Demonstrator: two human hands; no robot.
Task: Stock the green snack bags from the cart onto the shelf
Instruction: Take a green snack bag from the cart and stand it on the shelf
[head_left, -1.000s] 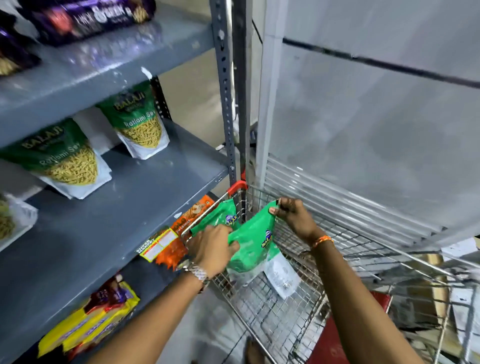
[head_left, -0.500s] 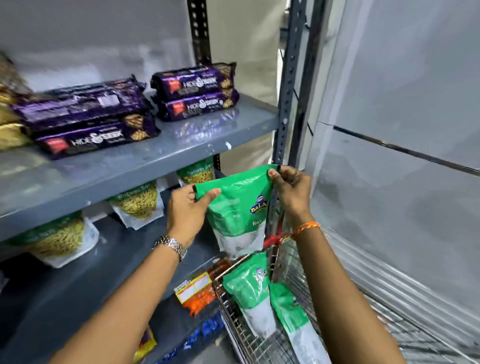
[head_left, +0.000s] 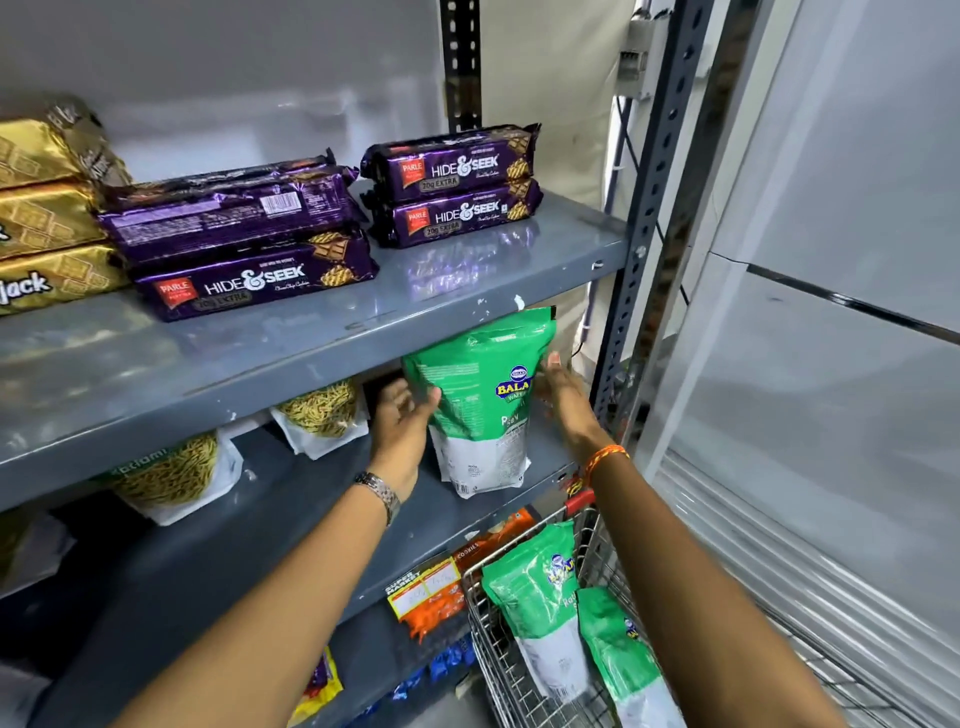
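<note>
A green and white snack bag stands upright at the right end of the grey middle shelf, its top edge in front of the shelf above. My left hand grips its left side and my right hand presses its right side. Two more green snack bags lean in the wire cart at the bottom right. Further left on the same shelf stand two similar bags with yellow sev showing.
The upper shelf holds purple biscuit packs and gold packs. A slotted steel upright rises just right of the held bag. Orange and yellow packs lie on the lower shelf. A pale panel wall fills the right.
Both hands lifted one green bag out of the cart, carried it up and left, and it now stands on the middle shelf. My view rose from the cart to the shelves.
</note>
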